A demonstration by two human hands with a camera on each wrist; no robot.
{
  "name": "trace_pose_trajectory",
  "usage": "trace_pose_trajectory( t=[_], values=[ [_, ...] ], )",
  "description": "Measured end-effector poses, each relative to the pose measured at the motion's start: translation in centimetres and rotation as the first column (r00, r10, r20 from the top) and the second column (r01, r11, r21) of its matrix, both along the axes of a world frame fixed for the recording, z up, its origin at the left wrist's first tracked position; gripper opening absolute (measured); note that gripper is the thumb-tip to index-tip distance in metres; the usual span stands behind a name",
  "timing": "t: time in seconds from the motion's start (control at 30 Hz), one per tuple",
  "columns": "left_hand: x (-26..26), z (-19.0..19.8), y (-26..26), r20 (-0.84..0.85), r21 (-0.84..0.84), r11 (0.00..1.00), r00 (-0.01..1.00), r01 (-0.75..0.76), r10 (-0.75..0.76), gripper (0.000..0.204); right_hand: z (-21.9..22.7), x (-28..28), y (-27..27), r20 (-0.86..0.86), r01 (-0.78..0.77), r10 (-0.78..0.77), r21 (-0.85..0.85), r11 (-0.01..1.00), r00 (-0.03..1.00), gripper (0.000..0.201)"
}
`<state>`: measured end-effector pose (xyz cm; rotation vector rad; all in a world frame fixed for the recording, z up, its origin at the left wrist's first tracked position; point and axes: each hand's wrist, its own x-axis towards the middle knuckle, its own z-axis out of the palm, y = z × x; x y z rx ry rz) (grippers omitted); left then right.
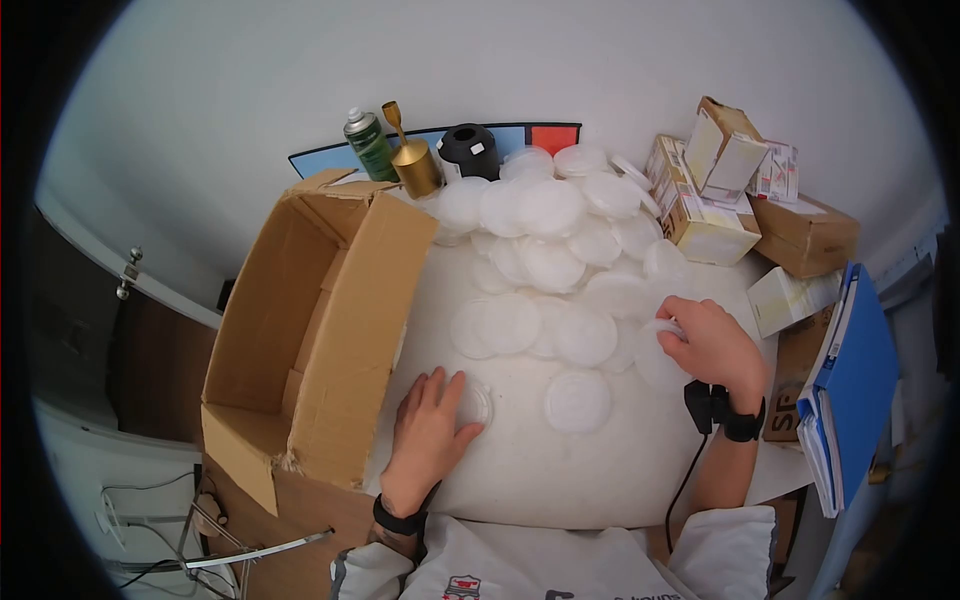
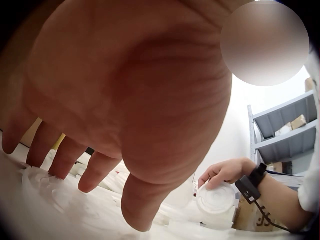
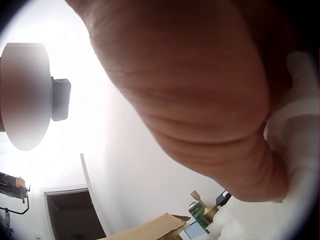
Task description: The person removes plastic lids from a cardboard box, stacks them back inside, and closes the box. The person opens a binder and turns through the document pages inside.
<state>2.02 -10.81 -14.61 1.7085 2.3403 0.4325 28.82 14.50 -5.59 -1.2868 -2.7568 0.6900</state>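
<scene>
Many round translucent plastic lids lie in a heap across the white table. In the head view the left hand rests by a lid near the front left, its fingers extended and partly over it. To the right of that, a single lid lies flat. The right hand pinches a lid at the heap's right side; in the left wrist view that lid hangs from the fingers of the right hand. The right wrist view shows the right hand close up, with whitish plastic at its fingertips.
An open cardboard box stands on the left. Behind the heap are a green can, a gold holder and a black container. Small boxes and blue folders stand on the right.
</scene>
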Motion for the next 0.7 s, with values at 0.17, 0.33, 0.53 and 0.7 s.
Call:
trace_pose_trajectory(
  t=[0.17,0.33,0.53,0.7],
  values=[
    [0.9,1.6,1.0,0.111,-0.080,0.987,0.983,-0.140,0.148,0.064,0.7,-1.4,-0.4,-0.166,-0.179,0.147,-0.200,0.963,0.975,0.023],
    [0.4,3.6,2.3,0.327,0.151,0.988,0.943,0.014,-0.064,0.039,-0.8,-1.6,0.9,-0.261,-0.187,0.133,-0.194,0.963,0.956,0.025],
    [1.8,10.0,8.0,0.603,0.327,0.941,0.786,-0.083,-0.140,0.014,-1.6,-1.9,1.4,-0.460,-0.079,-0.081,-0.318,0.945,0.884,0.017],
    [2.5,10.5,13.0,0.092,0.823,0.522,0.853,0.226,-0.514,0.024,-0.8,-3.3,0.7,-0.637,-0.111,-0.422,-0.624,0.773,0.645,0.021]
  ],
)
